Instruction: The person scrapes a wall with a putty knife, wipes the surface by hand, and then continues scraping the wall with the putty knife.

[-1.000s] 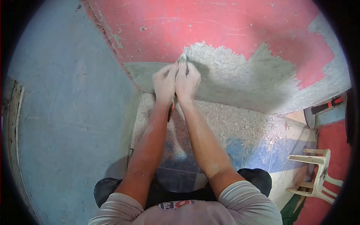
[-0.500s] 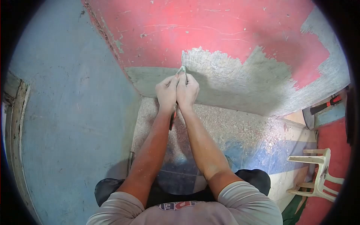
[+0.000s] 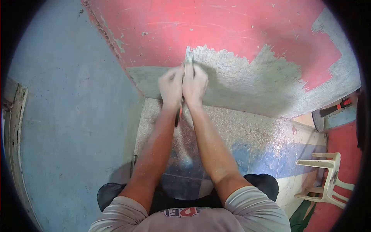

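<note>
Side by side, my left hand (image 3: 171,86) and my right hand (image 3: 194,84) are closed together round one scraping tool (image 3: 188,58). Its narrow pale tip points up and touches the pink wall (image 3: 162,42) at the left edge of a bare grey patch (image 3: 232,73). A black and red handle end (image 3: 178,118) shows below my wrists. Both hands are dusted white and slightly blurred, and most of the tool is hidden inside them.
A blue wall (image 3: 77,112) stands at the left. Flakes and dust lie on the tiled floor (image 3: 220,127). At the right are a white plastic chair (image 3: 329,174) and a red and black tool (image 3: 335,110).
Both hands have moved slightly up the wall with the tool, and its tip is higher and shows more. The view has shifted a little.
</note>
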{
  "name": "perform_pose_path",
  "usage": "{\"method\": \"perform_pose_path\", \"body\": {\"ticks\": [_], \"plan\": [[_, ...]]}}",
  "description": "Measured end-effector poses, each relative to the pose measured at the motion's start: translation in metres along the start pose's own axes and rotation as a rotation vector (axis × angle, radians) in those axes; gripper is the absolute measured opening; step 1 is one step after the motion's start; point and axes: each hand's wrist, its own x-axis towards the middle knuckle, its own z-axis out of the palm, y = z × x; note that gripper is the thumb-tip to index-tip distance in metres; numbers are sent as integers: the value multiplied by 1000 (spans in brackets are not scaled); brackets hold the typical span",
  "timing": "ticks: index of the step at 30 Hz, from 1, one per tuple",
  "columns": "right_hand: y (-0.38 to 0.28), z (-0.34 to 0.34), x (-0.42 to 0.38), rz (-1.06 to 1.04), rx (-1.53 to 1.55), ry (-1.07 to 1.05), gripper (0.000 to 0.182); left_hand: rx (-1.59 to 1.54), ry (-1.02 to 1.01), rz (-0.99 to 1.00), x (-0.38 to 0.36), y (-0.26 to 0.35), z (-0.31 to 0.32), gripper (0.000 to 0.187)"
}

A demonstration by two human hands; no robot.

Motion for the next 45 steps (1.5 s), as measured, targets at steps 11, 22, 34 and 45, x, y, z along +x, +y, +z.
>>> {"method": "perform_pose_path", "body": {"ticks": [11, 22, 34, 45], "plan": [[22, -4, -12, 130, 12, 20, 35, -111, -19, -170, -17, -6, 4, 20], [23, -6, -9, 82, -7, 19, 37, -65, -23, -159, -15, -10, 6, 22], [9, -8, 1, 97, -41, -2, 32, -75, -28, -133, -7, 3, 8, 20], [-10, -15, 14, 50, -51, 2, 33, -103, -22, -93, 0, 12, 20, 21]]}}
